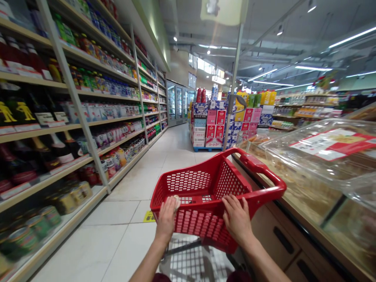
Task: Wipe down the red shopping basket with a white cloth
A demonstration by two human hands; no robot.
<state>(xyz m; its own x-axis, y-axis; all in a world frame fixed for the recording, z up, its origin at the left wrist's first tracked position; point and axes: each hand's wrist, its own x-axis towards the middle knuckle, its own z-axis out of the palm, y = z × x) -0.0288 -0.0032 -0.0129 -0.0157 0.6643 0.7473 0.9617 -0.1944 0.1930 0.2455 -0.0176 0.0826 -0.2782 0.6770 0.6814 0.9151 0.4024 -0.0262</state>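
A red plastic shopping cart point(194, 219) stands sideways right in front of me, its push handle point(268, 176) towards the right. My left hand point(167, 215) is at the near left corner of the basket rim, closed on a small pale crumpled cloth point(177, 202) pressed against the rim. Farther right, my right hand point(236, 215) grips the same rim near the handle end, its fingertips hooked over the top edge. The basket's floor shows its slotted holes; its near inner side is hidden. Beneath it, the lower grey rack point(188, 256) is partly visible.
Tall shelves of bottles and cans point(108, 94) line the left side. On the right, a counter point(279, 231) with clear plastic covers point(317, 156) stands close to the cart. Stacked boxes point(210, 129) on a blue pallet stand ahead, beside a metal pole point(233, 86). A tiled floor point(129, 219) runs between.
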